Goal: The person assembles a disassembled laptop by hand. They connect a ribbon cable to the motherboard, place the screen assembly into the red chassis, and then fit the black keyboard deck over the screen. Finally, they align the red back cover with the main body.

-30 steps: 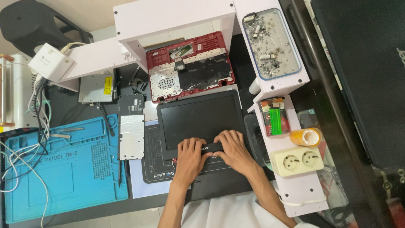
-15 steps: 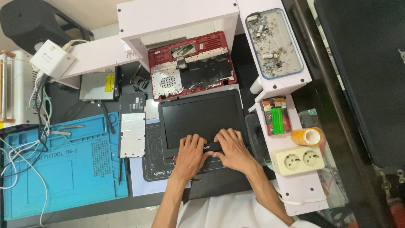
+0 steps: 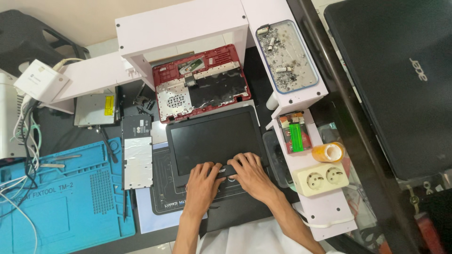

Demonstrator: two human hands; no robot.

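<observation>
A black laptop screen panel lies flat in front of me on a dark work mat. Both hands sit side by side on its lower bezel, at the middle of the near edge. My left hand has its fingertips curled onto the bezel strip. My right hand does the same just to the right, and the fingers nearly touch. Behind the panel lies an opened red laptop base with its inner metal and black sheet exposed.
A blue silicone mat with tools and white cables lies at the left. Beside the panel rests a silver plate, with an optical drive behind it. On the right are a white shelf with a screw tray, green lighter, orange tape roll, double socket, and a closed black laptop.
Both hands stay on the lower bezel with only small finger shifts. The view has drifted slightly.
</observation>
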